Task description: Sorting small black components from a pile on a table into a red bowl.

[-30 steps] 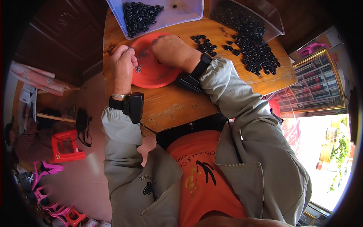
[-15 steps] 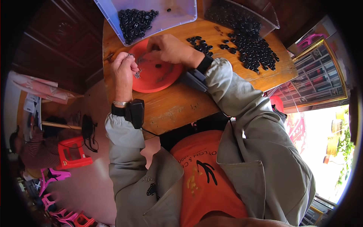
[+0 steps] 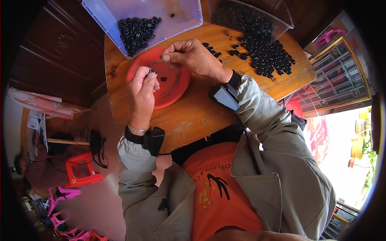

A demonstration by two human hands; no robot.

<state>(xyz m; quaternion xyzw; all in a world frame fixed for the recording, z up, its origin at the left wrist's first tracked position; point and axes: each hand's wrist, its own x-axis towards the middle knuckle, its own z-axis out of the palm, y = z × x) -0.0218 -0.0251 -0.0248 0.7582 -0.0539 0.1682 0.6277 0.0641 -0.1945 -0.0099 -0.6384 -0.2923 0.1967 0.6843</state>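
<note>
Over a red plate (image 3: 183, 86), my left hand (image 3: 142, 86) is closed, pinching a small black oval piece (image 3: 152, 71) between thumb and forefinger. My right hand (image 3: 197, 58) hovers just beyond it to the right, thumb and forefinger pressed together. Whatever is between those fingertips is too small to name. Thin silvery metal bits (image 3: 165, 94) lie scattered round the plate, and one dark piece (image 3: 163, 79) rests at its middle. The two hands are apart.
Behind the plate stands a translucent bin (image 3: 177, 26) with a heap of black oval pieces (image 3: 136, 34). A tipped clear container (image 3: 281, 26) spills similar pieces (image 3: 269, 58) onto the wooden table (image 3: 189, 128). A red stool (image 3: 82, 170) is on the floor at left.
The view has shifted slightly. My left hand has turned, bringing the black piece into sight at its fingertips. My right hand has risen from low over the plate, its fingers now pinched.
</note>
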